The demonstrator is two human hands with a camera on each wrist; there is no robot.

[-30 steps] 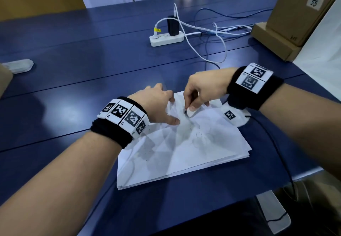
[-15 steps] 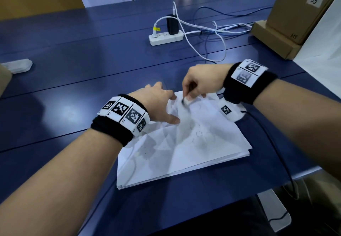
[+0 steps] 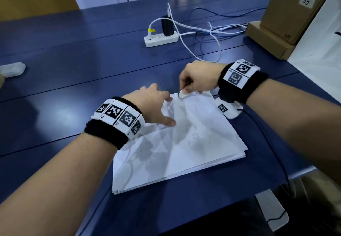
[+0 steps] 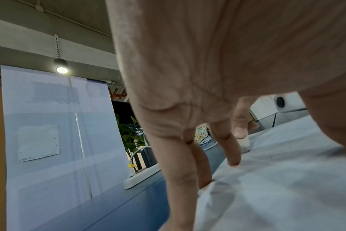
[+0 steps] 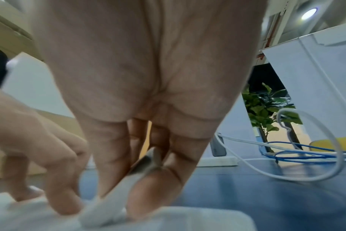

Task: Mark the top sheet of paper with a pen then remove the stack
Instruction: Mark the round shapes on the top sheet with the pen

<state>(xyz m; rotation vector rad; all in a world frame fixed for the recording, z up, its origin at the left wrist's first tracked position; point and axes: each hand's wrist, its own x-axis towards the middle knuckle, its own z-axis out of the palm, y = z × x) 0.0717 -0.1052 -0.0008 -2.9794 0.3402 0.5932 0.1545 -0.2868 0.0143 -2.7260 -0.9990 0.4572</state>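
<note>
A stack of white paper [image 3: 175, 149] lies on the blue table, with faint pen circles on its top sheet. My left hand [image 3: 163, 110] presses on the stack's far left part, fingers spread and fairly straight; in the left wrist view its fingertips [image 4: 233, 162] touch the sheet. At the stack's far edge my right hand [image 3: 184, 92] pinches a white pen [image 3: 181, 95], tip down on the paper. In the right wrist view the pen [image 5: 109, 207] runs between thumb and fingers, and my left hand [image 5: 39, 148] is beside it.
A white power strip [image 3: 161, 39] with a black adapter and loose white and blue cables [image 3: 212, 31] lies behind the paper. Cardboard boxes [image 3: 287, 14] and a white sheet [image 3: 323, 51] stand at the far right. A pale object [image 3: 12, 69] sits far left. The table's front edge runs just below the stack.
My right hand has carried the pen from the middle of the sheet up to its far edge. The left hand has stayed pressed on the paper.
</note>
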